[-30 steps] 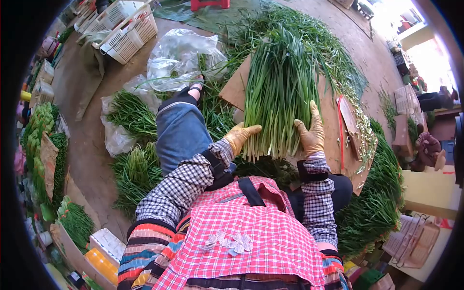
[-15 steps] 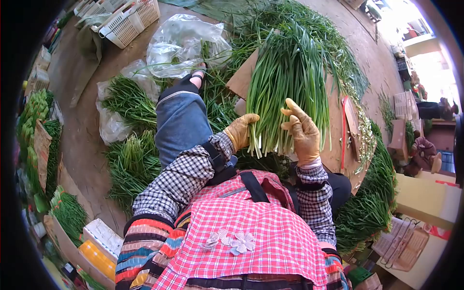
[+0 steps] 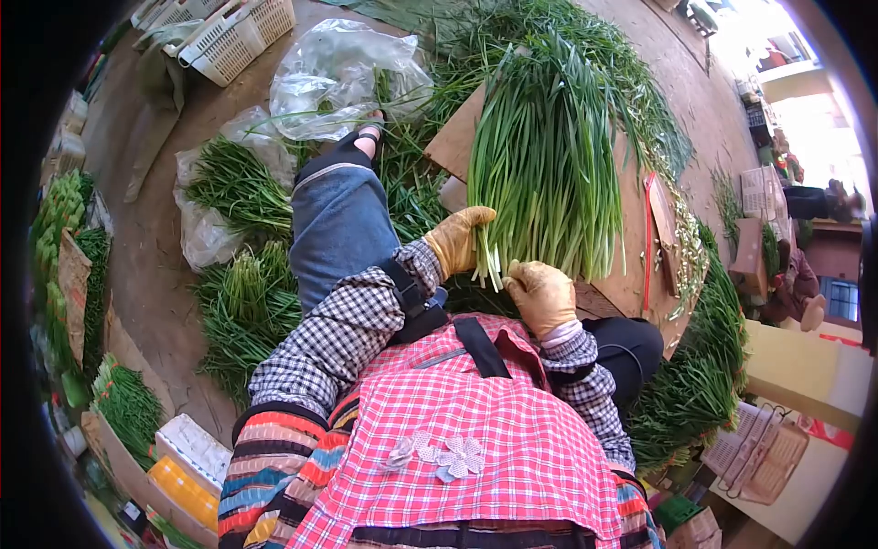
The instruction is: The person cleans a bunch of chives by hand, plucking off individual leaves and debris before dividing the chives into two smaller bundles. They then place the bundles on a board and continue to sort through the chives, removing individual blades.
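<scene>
A large heap of long green stalks with pale cut ends (image 3: 549, 165) lies on a wooden board (image 3: 462, 137) in front of me. My left hand (image 3: 458, 242), in a yellowish glove, is closed round a few stalks at the heap's lower left, their white ends hanging below the fingers. My right hand (image 3: 541, 297), gloved likewise, is just right of those white ends, below the heap. Its fingers are curled and pressed together near one stalk end; whether they grip it is too small to tell.
Tied green bundles (image 3: 700, 384) are stacked at the right, others (image 3: 247, 284) at the left. A clear plastic bag (image 3: 343, 78) lies ahead near my foot. White crates (image 3: 238, 41) stand at the upper left. Part of another person (image 3: 797, 293) shows at the far right.
My right hand has moved down and left from the heap to beside the left hand, and its fingers have closed. My left hand still holds stalks.
</scene>
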`<state>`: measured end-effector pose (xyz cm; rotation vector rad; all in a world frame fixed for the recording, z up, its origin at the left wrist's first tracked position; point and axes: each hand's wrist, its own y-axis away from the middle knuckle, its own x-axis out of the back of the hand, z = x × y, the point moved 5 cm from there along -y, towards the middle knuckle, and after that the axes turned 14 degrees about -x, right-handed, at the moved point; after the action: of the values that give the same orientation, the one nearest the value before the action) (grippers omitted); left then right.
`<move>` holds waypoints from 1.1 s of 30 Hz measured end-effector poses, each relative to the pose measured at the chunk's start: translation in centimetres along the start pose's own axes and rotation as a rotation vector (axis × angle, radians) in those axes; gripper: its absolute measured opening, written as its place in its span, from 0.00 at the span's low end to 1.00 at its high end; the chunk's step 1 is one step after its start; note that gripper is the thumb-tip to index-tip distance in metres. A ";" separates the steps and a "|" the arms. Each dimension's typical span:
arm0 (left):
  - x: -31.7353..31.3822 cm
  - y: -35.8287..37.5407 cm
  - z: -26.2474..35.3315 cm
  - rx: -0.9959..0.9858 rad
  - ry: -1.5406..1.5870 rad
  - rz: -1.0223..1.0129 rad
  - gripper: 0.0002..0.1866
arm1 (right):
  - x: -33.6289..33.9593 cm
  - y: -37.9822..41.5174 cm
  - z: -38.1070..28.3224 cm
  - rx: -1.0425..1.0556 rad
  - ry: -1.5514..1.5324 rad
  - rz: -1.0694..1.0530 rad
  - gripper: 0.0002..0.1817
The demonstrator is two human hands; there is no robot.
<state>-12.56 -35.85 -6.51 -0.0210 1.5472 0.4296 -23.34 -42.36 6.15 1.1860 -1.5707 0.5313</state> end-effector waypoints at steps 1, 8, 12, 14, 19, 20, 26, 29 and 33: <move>-0.6 0.2 -0.1 0.017 0.014 -0.016 0.18 | 0.3 0.2 0.1 -0.015 -0.087 0.038 0.10; -2.7 1.2 0.0 -0.060 -0.040 0.041 0.21 | 2.5 2.9 -0.4 -0.169 -0.900 -0.847 0.13; -3.3 1.3 0.1 -0.065 -0.011 0.020 0.21 | 2.7 1.4 -0.1 -0.270 -0.474 -0.413 0.15; -3.4 1.4 0.2 -0.043 0.014 -0.010 0.20 | 2.7 1.0 -0.6 -0.273 -0.328 -0.314 0.16; -2.5 1.2 0.1 -0.030 0.032 -0.015 0.19 | 2.3 -1.6 0.1 -0.142 -0.140 0.227 0.17; -2.4 1.1 0.3 -0.043 0.009 0.004 0.19 | 1.9 -2.2 0.0 -0.135 -0.099 0.239 0.17; -2.2 1.1 0.4 -0.056 0.014 -0.017 0.20 | 0.9 -4.0 1.0 -0.226 -0.074 0.214 0.13; -2.1 0.9 0.5 -0.061 0.026 -0.024 0.21 | 1.2 -3.9 2.0 -0.227 -0.261 0.224 0.12; -3.3 1.4 0.4 -0.048 0.039 -0.022 0.22 | 3.1 -2.5 2.9 -0.378 -0.944 0.001 0.05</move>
<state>-12.45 -35.32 -2.93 -0.0838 1.5736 0.4510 -22.40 -47.02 7.34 1.1917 -2.3147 -0.4037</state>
